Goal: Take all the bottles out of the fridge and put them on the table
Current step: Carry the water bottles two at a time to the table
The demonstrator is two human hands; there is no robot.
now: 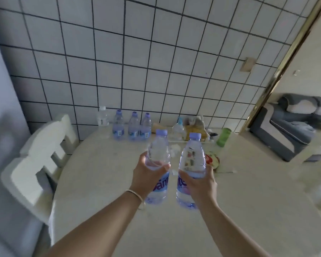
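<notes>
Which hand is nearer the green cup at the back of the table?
Right. The right hand, gripping a bottle, is below and just left of the green cup. The left hand, gripping another bottle, is farther left.

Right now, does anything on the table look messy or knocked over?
Nothing is knocked over. The three purple-capped bottles by the wall stand upright, and so does the white-capped bottle beside them. Both hands, left and right, hold bottles upright above the table. Only the clutter at the back looks untidy, too blurred to identify.
</notes>
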